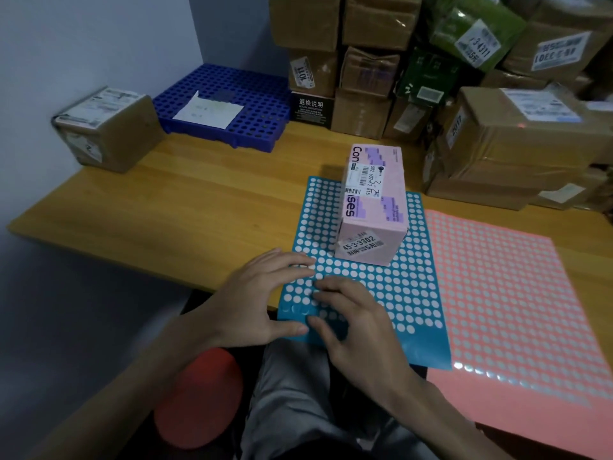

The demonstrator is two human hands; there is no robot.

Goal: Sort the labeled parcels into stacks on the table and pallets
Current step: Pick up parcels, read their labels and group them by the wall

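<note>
Pressing blue sticker sheet [398, 293]: left hand [262, 300] flat, open; right hand [358, 327] curled, grip unclear

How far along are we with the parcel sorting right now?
Looks done: one brown parcel stands alone at far left. In hand: left hand and right hand rest on the blue dot sheet under the pink box. Remaining: the big pile behind; the blue pallet holds only paper.
</note>
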